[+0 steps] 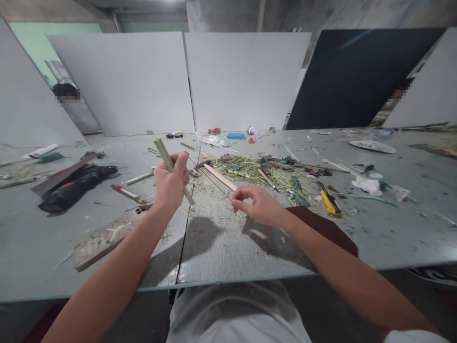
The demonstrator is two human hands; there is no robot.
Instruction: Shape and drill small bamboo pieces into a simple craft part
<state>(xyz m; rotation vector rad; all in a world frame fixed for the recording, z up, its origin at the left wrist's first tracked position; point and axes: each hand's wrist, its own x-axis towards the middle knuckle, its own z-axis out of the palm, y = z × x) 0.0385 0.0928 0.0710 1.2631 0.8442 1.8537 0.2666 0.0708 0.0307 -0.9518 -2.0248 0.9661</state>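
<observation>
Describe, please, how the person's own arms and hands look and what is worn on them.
Both forearms are bare. The left hand and right hand wear no gloves; no watch, ring or band shows. A white sleeve edge shows on the right upper arm; no left sleeve is in view. The shirt is pale, whitish.

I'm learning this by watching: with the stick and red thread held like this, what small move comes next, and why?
Probably loop the red thread once round the bamboo stick: the left hand grips the stick, the right hand pinches the thread, and it runs taut between them.
</observation>
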